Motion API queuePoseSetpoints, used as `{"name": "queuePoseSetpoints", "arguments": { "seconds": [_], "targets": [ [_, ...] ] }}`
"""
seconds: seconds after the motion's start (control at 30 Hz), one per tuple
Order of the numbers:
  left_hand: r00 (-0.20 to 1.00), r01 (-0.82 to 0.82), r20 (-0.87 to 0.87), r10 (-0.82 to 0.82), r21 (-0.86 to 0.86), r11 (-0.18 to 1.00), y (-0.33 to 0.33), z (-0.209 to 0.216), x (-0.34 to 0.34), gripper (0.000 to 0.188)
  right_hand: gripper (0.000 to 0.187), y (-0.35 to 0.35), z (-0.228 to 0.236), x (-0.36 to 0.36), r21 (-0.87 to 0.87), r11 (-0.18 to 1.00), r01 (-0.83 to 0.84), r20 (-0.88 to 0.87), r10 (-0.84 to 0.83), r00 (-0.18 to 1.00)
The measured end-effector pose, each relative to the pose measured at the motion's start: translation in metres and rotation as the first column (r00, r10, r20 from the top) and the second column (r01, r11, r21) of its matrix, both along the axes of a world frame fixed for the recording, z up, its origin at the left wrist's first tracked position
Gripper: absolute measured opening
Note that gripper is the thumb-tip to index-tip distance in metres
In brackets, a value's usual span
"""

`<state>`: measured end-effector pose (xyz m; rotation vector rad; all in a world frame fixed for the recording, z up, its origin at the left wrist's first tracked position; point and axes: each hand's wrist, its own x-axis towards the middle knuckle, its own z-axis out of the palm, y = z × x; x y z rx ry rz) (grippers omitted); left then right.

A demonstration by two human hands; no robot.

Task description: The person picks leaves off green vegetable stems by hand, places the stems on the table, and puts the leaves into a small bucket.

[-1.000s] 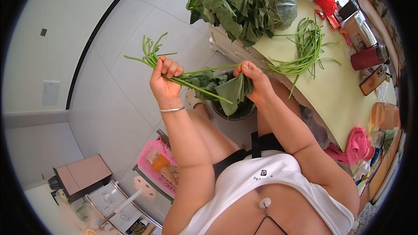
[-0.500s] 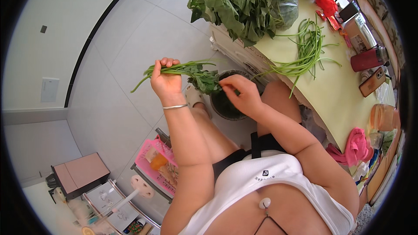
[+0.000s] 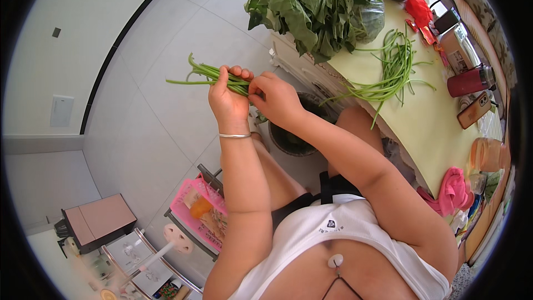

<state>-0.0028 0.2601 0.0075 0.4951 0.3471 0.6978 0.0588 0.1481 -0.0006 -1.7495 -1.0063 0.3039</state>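
A bunch of long green leaf-vegetable stems (image 3: 202,72) lies across my left hand (image 3: 229,100), which is closed around it, with the cut ends sticking out to the left. Touching its other end, my right hand (image 3: 276,99) pinches the stems right beside the left fingers. My right hand hides most of the bunch's leafy end; a bit of leaf (image 3: 261,117) shows below it. Beneath the hands, a dark round bucket (image 3: 277,145) stands on the floor by the table. More stripped stems (image 3: 395,66) lie in a loose heap on the table.
A large pile of leafy greens (image 3: 311,14) sits at the table's (image 3: 427,133) far left corner, partly in a clear bag. Along the right stand a red flask (image 3: 469,81), a phone (image 3: 474,110) and a pink cloth (image 3: 454,191). A pink basket (image 3: 183,208) is at my left.
My right hand has moved left and up from the leafy end to the left hand. My left hand has shifted slightly right, and the bunch's leaves are now mostly out of sight.
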Motion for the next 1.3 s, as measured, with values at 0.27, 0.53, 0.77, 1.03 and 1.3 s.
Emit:
{"name": "queuePoseSetpoints", "arguments": {
  "seconds": [0.27, 0.53, 0.77, 1.03, 1.3],
  "targets": [
    [0.979, -0.189, -0.08, 0.186, -0.026, 0.982, 0.007, -0.004, -0.005, 0.02, 0.007, -0.027, 0.014, 0.013, -0.037, 0.997, -0.064, 0.059, 0.067, 0.996],
    [0.965, -0.235, -0.12, 0.232, -0.01, 0.972, -0.005, -0.003, 0.004, 0.023, 0.012, -0.021, 0.0, 0.013, -0.04, 0.999, 0.036, -0.367, -0.048, 0.929],
    [0.897, -0.441, -0.106, 0.43, -0.137, 0.887, 0.021, -0.005, -0.014, 0.024, 0.013, -0.052, -0.027, 0.054, 0.309, 0.89, 0.335, -0.898, 0.157, 0.41],
    [0.938, -0.345, -0.079, 0.338, -0.324, 0.881, 0.018, -0.016, -0.011, 0.023, 0.013, -0.043, -0.034, 0.009, 0.085, 0.986, 0.141, -0.089, -0.134, 0.987],
    [0.962, -0.265, -0.028, 0.273, -0.357, 0.896, 0.022, -0.014, -0.011, 0.021, 0.015, -0.034, -0.03, 0.008, 0.09, 0.986, 0.141, -0.074, -0.134, 0.988]
  ]
}}
